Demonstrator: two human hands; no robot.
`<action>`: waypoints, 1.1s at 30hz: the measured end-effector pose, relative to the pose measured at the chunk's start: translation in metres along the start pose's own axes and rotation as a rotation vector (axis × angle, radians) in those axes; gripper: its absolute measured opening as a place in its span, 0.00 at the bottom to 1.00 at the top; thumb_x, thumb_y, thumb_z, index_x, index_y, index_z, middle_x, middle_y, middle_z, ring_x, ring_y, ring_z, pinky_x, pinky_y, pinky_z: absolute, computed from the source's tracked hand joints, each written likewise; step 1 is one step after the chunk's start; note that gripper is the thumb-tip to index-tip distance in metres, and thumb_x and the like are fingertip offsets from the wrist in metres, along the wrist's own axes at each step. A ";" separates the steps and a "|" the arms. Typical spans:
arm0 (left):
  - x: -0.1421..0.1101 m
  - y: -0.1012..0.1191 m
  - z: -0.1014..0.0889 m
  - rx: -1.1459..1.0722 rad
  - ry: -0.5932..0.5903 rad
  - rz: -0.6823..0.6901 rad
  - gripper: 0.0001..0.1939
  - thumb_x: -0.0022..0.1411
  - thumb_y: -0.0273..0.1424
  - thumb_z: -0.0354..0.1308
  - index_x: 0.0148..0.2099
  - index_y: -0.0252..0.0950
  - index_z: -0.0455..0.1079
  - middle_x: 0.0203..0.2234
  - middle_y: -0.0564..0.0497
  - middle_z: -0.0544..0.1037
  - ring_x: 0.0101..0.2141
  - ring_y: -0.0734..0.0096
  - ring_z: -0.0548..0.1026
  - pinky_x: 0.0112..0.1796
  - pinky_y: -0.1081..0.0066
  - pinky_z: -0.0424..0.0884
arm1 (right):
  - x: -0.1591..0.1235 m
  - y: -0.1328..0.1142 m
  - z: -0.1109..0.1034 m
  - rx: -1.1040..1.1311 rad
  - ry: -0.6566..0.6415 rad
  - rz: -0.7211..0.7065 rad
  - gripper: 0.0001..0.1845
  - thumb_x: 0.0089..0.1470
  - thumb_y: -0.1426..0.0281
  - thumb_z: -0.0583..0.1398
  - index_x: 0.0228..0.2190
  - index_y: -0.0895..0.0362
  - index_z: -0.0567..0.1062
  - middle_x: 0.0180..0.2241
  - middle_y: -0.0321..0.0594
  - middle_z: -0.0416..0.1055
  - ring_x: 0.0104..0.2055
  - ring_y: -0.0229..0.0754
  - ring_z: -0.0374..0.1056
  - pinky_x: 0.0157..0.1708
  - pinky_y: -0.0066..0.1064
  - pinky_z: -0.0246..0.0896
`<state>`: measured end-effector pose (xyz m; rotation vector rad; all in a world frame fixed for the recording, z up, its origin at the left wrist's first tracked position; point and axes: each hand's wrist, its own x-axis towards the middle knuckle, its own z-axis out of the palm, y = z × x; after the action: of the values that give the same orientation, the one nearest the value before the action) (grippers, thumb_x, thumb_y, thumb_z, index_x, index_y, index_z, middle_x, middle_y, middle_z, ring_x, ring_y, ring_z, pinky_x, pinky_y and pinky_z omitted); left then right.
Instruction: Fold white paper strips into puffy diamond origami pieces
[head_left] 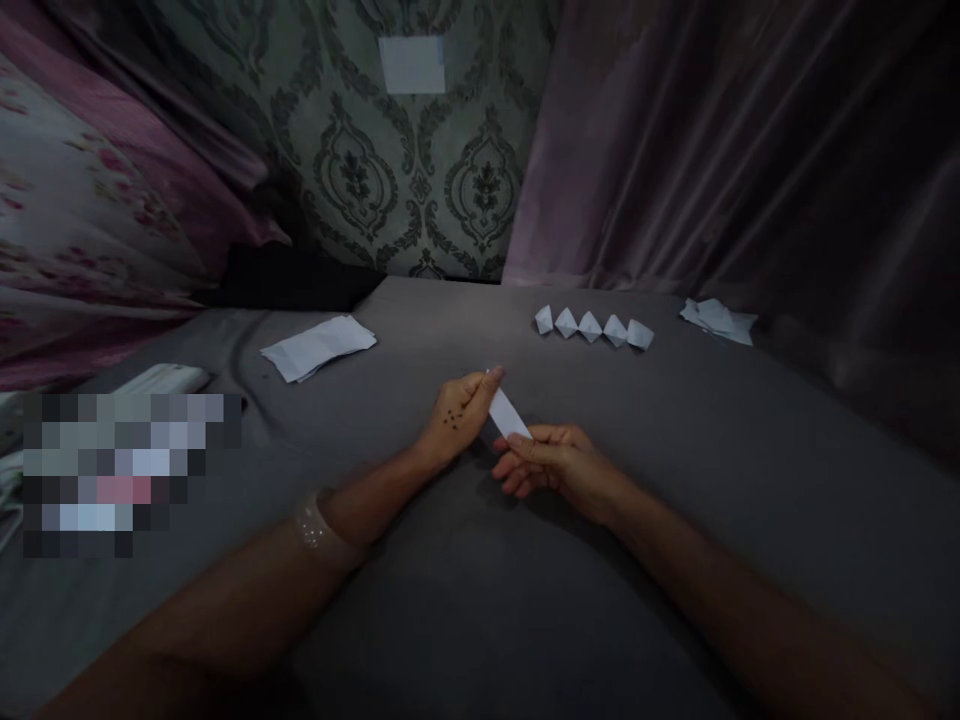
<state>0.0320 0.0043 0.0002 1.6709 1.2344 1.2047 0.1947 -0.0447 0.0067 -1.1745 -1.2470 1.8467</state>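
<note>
A narrow white strip of folded paper [510, 412] is held between my two hands above the grey sheet. My left hand [459, 412] pinches its upper end, thumb on top. The lower end sits between the thumb and fingers of my right hand [562, 462], whose other fingers are loosely curled beneath. Beyond my hands, to the right, several small folded paper pieces [591, 327] with pointed shapes stand in a row. A stack of white paper sheets [321, 347] lies on the left.
A loose pile of paper pieces [718, 320] lies at the far right. Black cloth [292, 278] rests at the back left, near a white object [169, 379] and a blurred-out patch. Curtains [637, 140] and a patterned wall [420, 170] with a paper sheet [412, 65] stand behind.
</note>
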 end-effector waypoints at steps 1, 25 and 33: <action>0.002 -0.002 -0.001 -0.056 -0.014 -0.057 0.27 0.64 0.50 0.47 0.20 0.36 0.58 0.16 0.56 0.61 0.20 0.77 0.60 0.22 0.74 0.57 | 0.000 0.001 0.000 -0.086 0.055 -0.037 0.16 0.55 0.59 0.60 0.34 0.60 0.77 0.29 0.44 0.78 0.26 0.38 0.73 0.27 0.28 0.66; -0.005 -0.004 0.012 -0.618 -0.259 -0.358 0.20 0.49 0.35 0.70 0.43 0.33 0.74 0.31 0.49 0.78 0.32 0.73 0.76 0.35 0.71 0.73 | 0.008 0.014 -0.017 -0.636 0.579 -0.456 0.18 0.58 0.59 0.55 0.35 0.57 0.79 0.32 0.44 0.78 0.30 0.43 0.72 0.29 0.31 0.61; -0.007 0.000 0.009 -0.455 -0.279 -0.287 0.12 0.55 0.31 0.60 0.41 0.32 0.77 0.29 0.49 0.79 0.29 0.74 0.75 0.34 0.73 0.72 | 0.011 0.015 -0.020 -0.537 0.567 -0.429 0.13 0.55 0.64 0.56 0.32 0.57 0.78 0.29 0.42 0.77 0.28 0.41 0.71 0.28 0.31 0.62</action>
<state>0.0404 -0.0029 -0.0042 1.2286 0.9063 0.9501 0.2084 -0.0336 -0.0142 -1.4276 -1.5298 0.8022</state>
